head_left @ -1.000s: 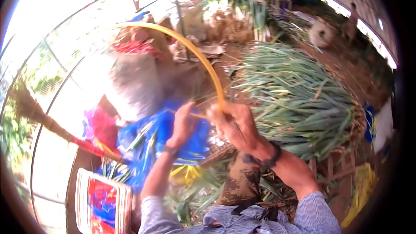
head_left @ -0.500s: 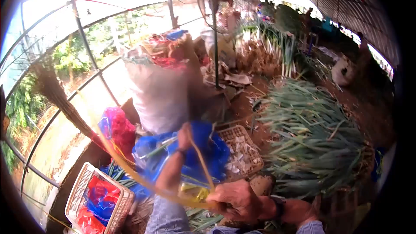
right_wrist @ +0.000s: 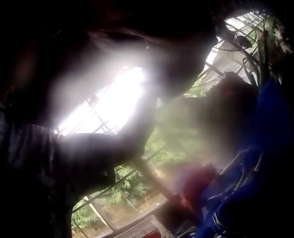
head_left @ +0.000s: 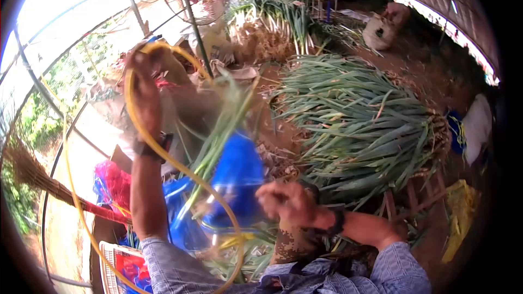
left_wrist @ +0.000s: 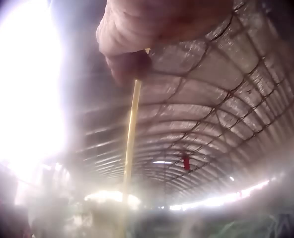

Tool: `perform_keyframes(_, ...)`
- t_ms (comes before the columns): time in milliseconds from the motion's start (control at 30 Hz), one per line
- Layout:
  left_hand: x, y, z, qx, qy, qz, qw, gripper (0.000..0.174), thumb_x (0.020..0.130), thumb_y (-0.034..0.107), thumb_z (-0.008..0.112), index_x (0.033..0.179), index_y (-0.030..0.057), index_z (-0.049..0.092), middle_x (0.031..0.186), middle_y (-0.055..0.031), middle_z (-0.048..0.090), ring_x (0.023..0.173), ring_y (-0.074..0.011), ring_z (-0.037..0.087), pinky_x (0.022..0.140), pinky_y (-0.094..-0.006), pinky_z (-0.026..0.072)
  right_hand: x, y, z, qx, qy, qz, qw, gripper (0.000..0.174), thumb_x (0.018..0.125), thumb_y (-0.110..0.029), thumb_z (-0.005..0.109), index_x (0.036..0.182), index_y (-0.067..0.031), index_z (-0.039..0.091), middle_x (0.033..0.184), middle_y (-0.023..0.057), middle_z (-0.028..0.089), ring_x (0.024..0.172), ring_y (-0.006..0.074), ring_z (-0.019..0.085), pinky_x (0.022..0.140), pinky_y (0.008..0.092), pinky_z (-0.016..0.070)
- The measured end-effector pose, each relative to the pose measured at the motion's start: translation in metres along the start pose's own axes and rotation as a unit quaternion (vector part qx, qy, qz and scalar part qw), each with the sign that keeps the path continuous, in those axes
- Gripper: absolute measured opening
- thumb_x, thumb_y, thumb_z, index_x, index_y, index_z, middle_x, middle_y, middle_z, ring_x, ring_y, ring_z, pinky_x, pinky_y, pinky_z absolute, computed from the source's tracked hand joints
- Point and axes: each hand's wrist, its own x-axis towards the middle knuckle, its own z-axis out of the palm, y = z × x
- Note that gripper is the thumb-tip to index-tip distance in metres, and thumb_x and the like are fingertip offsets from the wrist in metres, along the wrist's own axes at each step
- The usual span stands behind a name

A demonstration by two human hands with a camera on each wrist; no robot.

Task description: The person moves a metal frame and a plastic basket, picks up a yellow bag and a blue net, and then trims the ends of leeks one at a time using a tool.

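The head view is showing both arms at once; the left hand (head_left: 143,73) is reaching up high with the forearm nearly vertical, and it is gripping a long yellow strip (head_left: 163,155) near its top end; the strip is arcing over that hand, then sweeping down past the left wrist, across a blue bag (head_left: 237,177), and curling back toward the person's lap. The left wrist view is adding what the head view is blurring; the fingertips (left_wrist: 132,62) are pinching the strip from above, and it is hanging straight down from them against an arched greenhouse roof.

The right hand (head_left: 284,202) is sitting low in front of the body, with the forearm lying level and the fingers curling inward; whether it is holding anything I cannot tell, since it is blurred in the head view and the right wrist view is giving only a dark shape against the glare. A blurred bunch of green stalks (head_left: 218,130) is standing between the two hands; a large pile of scallions (head_left: 359,125) is lying just beyond the right hand; a white basket (head_left: 109,264) is sitting beside the left elbow.
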Motion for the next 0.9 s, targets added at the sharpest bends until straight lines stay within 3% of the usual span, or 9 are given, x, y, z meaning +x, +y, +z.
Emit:
perform_keyframes(167, 0.042, 0.098, 0.023, -0.107, 0.024, 0.078, 0.991, 0.051, 0.102, 0.039, 0.041, 0.119, -0.0070, 0.054, 0.108, -0.0220, 0.067, 0.104, -0.0293, 0.065, 0.099, -0.0386, 0.0484, 0.021, 0.070, -0.068, 0.043, 0.112, 0.081, 0.989, 0.022, 0.097, -0.021, 0.059, 0.106, -0.0018, 0.061, 0.081, 0.0041, 0.065, 0.066, 0.0094, 0.063, 0.057, 0.0228, 0.0532)
perform_keyframes(400, 0.001, 0.163, 0.063, -0.268, -0.083, 0.080, 0.956, 0.045, 0.104, 0.030, 0.034, 0.125, -0.0079, 0.045, 0.110, -0.0236, 0.064, 0.102, -0.0321, 0.064, 0.098, -0.0386, 0.0485, 0.022, 0.022, -0.122, 0.253, 0.226, 0.106, 0.935, 0.047, 0.093, -0.036, 0.063, 0.121, -0.0009, 0.050, 0.109, 0.0152, 0.063, 0.089, 0.0187, 0.066, 0.066, 0.0291, 0.0572)
perform_keyframes(533, -0.076, 0.163, 0.079, -0.285, -0.196, 0.029, 0.938, 0.037, 0.105, 0.030, 0.037, 0.122, -0.0024, 0.044, 0.105, -0.0224, 0.064, 0.096, -0.0334, 0.064, 0.089, -0.0418, 0.0494, 0.021, 0.016, -0.129, -0.012, 0.284, -0.024, 0.958, 0.062, 0.086, -0.030, 0.072, 0.132, -0.0022, 0.041, 0.125, 0.0156, 0.051, 0.091, 0.0183, 0.062, 0.067, 0.0304, 0.0561)
perform_keyframes(633, -0.136, 0.177, 0.112, -0.423, -0.323, 0.115, 0.839, 0.021, 0.098, 0.020, 0.048, 0.105, 0.0024, 0.056, 0.103, -0.0174, 0.065, 0.098, -0.0372, 0.063, 0.083, -0.0471, 0.0515, 0.026, 0.024, -0.139, -0.135, 0.356, -0.192, 0.905, 0.073, 0.083, -0.033, 0.075, 0.137, -0.0024, 0.036, 0.138, 0.0163, 0.040, 0.095, 0.0184, 0.061, 0.066, 0.0291, 0.0552)
perform_keyframes(667, -0.155, 0.190, 0.126, -0.479, -0.366, 0.110, 0.790, 0.014, 0.094, 0.016, 0.052, 0.097, 0.0037, 0.060, 0.103, -0.0159, 0.066, 0.101, -0.0395, 0.062, 0.082, -0.0498, 0.0520, 0.023, 0.005, -0.133, -0.171, 0.392, -0.179, 0.886, 0.065, 0.089, -0.035, 0.069, 0.136, -0.0016, 0.039, 0.126, 0.0163, 0.052, 0.087, 0.0169, 0.062, 0.063, 0.0267, 0.0544)
perform_keyframes(767, -0.209, 0.202, 0.149, -0.418, -0.480, 0.125, 0.761, 0.022, 0.095, 0.025, 0.055, 0.106, 0.0063, 0.062, 0.112, -0.0138, 0.065, 0.107, -0.0402, 0.061, 0.087, -0.0473, 0.0526, 0.020, -0.023, -0.156, -0.030, 0.250, -0.033, 0.967, 0.048, 0.095, -0.035, 0.060, 0.127, 0.0002, 0.050, 0.107, 0.0142, 0.063, 0.077, 0.0156, 0.063, 0.061, 0.0265, 0.0532)
perform_keyframes(800, -0.224, 0.203, 0.154, -0.389, -0.486, 0.146, 0.769, 0.024, 0.094, 0.024, 0.056, 0.109, 0.0061, 0.061, 0.113, -0.0144, 0.064, 0.107, -0.0379, 0.061, 0.088, -0.0452, 0.0527, 0.021, -0.021, -0.170, -0.102, 0.254, -0.035, 0.961, 0.038, 0.099, -0.032, 0.051, 0.115, 0.0014, 0.058, 0.090, 0.0113, 0.066, 0.066, 0.0146, 0.062, 0.057, 0.0244, 0.0508)
perform_keyframes(833, -0.237, 0.201, 0.158, -0.359, -0.491, 0.167, 0.776, 0.027, 0.093, 0.024, 0.057, 0.113, 0.0060, 0.061, 0.114, -0.0149, 0.063, 0.106, -0.0357, 0.062, 0.088, -0.0432, 0.0528, 0.018, -0.025, -0.184, -0.156, 0.261, 0.003, 0.953, 0.034, 0.096, -0.031, 0.056, 0.110, 0.0001, 0.060, 0.098, 0.0132, 0.066, 0.073, 0.0161, 0.063, 0.061, 0.0276, 0.0520)
perform_keyframes(900, -0.259, 0.183, 0.161, -0.347, -0.510, 0.130, 0.776, 0.039, 0.084, 0.009, 0.060, 0.123, 0.0051, 0.056, 0.119, -0.0173, 0.059, 0.111, -0.0346, 0.059, 0.091, -0.0424, 0.0521, 0.003, -0.027, -0.206, -0.426, 0.296, -0.134, 0.844, 0.038, 0.088, -0.026, 0.067, 0.114, 0.0012, 0.060, 0.105, 0.0121, 0.064, 0.089, 0.0203, 0.063, 0.074, 0.0345, 0.0526)
